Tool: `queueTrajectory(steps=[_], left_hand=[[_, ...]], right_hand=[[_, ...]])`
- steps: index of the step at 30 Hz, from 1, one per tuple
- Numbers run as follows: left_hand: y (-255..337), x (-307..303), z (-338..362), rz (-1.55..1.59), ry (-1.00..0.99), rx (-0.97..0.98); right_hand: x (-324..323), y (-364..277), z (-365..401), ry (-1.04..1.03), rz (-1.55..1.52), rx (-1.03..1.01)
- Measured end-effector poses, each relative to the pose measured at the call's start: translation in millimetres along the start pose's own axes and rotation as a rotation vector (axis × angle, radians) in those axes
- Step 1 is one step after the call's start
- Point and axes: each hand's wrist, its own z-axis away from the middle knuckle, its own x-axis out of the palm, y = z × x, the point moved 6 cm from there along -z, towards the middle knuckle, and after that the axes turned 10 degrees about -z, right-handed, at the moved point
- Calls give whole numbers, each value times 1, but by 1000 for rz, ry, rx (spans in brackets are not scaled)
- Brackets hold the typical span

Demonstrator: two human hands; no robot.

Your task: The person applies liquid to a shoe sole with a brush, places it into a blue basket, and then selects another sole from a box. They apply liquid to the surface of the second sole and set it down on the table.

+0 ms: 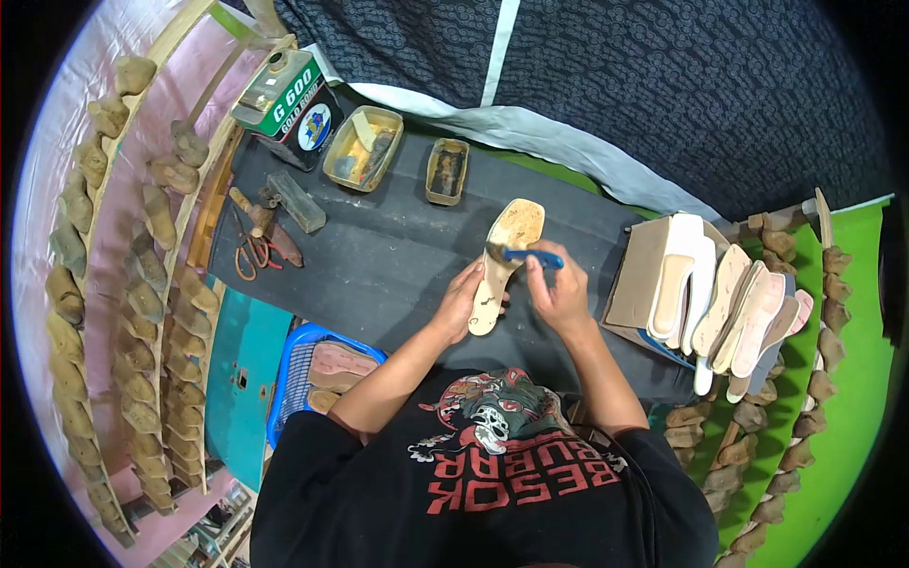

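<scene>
Over the dark tabletop, my left hand (461, 301) grips the narrower lower part of a pale insole (490, 298), its fingers wrapped round the edge. The insole's wide end points away from me and has a tan, mottled surface. My right hand (561, 286) holds a blue-handled brush (535, 257). The brush's head touches the insole near its middle, at the left edge. Small dark marks show on the insole's lower part.
On the dark table (379, 275) stand a glue can (289, 109), a tray with tools (364, 149), a small container (447, 171), scissors (248, 254) and a box of insoles (653, 275). A blue basket (294, 364) sits below. Shoe lasts (147, 303) line both sides.
</scene>
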Motion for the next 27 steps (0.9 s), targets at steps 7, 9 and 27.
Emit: queueTrajectory(steps=[7,9,27], left_hand=[[-5,13,5,-3,-56,15],[-3,12,4,73,-84,46],[-9,15,18,-63,22,58]], right_hand=[[-19,2,-7,62,36,16],[-9,-2,4,7,18,-4],[-25,7,4,90,12,-1]])
